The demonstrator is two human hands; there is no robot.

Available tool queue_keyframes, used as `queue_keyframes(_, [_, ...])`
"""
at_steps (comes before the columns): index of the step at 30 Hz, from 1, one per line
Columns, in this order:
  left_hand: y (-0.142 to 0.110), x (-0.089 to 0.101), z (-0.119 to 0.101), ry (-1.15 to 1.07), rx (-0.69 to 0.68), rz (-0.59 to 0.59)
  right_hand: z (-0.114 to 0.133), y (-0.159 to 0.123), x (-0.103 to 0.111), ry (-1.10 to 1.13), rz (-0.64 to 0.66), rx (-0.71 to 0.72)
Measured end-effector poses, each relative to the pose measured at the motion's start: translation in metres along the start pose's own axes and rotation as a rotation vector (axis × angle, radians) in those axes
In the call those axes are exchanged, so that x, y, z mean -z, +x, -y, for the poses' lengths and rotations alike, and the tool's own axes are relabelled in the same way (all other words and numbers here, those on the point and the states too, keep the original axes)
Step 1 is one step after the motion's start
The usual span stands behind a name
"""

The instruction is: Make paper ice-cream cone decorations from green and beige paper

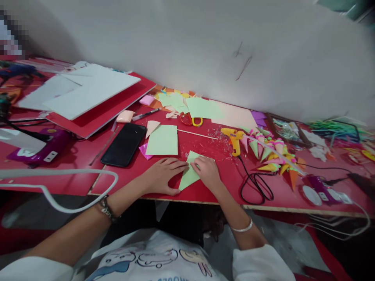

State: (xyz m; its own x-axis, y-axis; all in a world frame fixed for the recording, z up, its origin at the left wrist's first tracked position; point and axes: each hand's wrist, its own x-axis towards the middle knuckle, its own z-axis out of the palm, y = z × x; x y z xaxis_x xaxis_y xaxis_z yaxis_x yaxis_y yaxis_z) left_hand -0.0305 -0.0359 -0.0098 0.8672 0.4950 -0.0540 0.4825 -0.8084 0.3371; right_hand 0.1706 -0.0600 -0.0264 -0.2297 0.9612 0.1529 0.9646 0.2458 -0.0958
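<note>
The right hand (pixel 206 171), fingers curled, presses on a pale green sheet (pixel 189 177) at the near edge of the red bench (pixel 205 193), while the left hand (pixel 165 175), open and palm down, touches its left side with the fingertips. Just beyond lies a green rectangle (pixel 162 142), with a black phone (pixel 124 145) to its left; a yellow glue gun (pixel 233 140) lies to the right, near small colored paper cones (pixel 271 154).

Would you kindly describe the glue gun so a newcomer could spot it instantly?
On the red table, look between the right hand and the paper cones. There lies the yellow glue gun, set apart from those cones by its black cord.
</note>
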Motion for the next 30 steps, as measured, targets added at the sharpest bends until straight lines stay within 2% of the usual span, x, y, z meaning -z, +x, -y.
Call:
queue_keyframes(4, [0.001,0.002,0.000,0.002,-0.001,0.010,0.007,-0.014,0.010,0.015,-0.084,-0.011])
queue_keyframes(7, [0.001,0.002,0.000,-0.013,0.006,0.015,0.018,-0.037,0.018,0.076,-0.119,0.077])
queue_keyframes(10, [0.000,0.000,0.001,-0.021,0.012,0.029,0.027,-0.058,0.021,0.185,-0.019,0.229])
queue_keyframes(14, [-0.001,0.000,0.001,-0.020,0.015,0.025,0.030,-0.068,0.020,0.212,0.073,0.283])
queue_keyframes(21, [-0.001,0.000,0.000,-0.018,0.014,0.011,0.000,-0.067,0.024,0.147,0.034,0.243])
queue_keyframes(30, [-0.001,0.001,-0.003,-0.008,0.028,0.021,-0.046,-0.070,0.034,0.046,-0.038,0.040])
